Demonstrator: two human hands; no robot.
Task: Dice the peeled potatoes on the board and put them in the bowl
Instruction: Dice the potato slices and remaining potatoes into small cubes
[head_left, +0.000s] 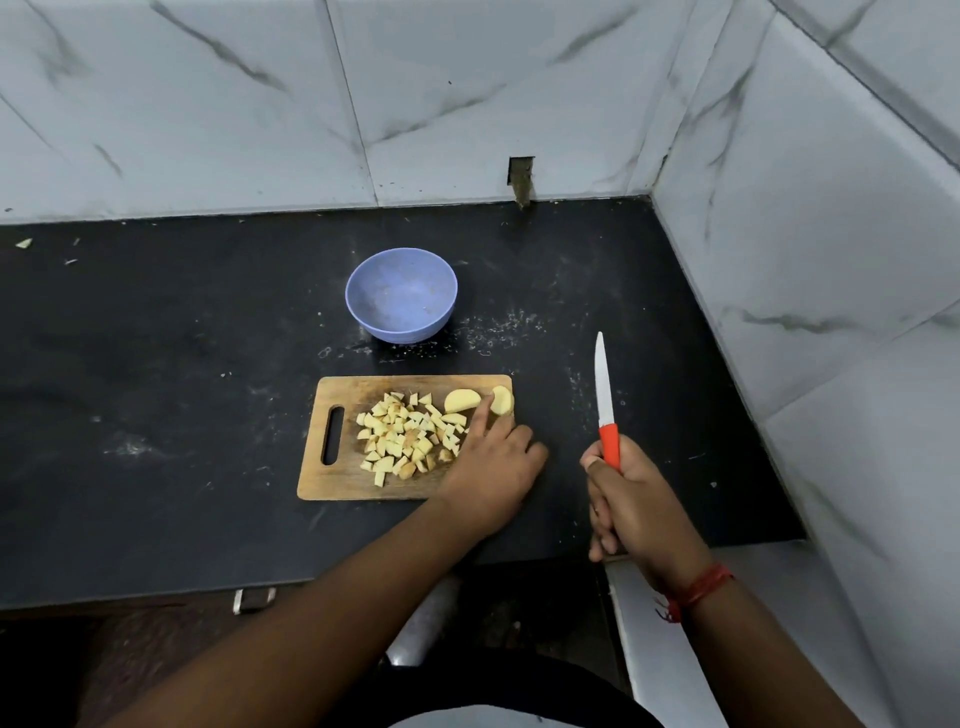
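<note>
Wooden board (332, 483) taken as landmark. Diced potato (402, 439) heaped at board centre; two undiced pieces (462, 400) at far right end, one at the very edge. Bowl (401, 294) just beyond board, no dice visible inside. Left hand (491, 462) over right end, forefinger extended between the two pieces, other fingers curled. Right hand (631, 499) right of board, fingers wrapped round knife (605, 400) handle, blade raised. Risks: edge piece nudged off onto counter; extended forefinger in blade path; dice scattered during transfer.

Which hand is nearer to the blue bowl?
Left. The left hand rests on the cutting board, just in front of the blue bowl. The right hand holds the knife farther right, off the board.
</note>
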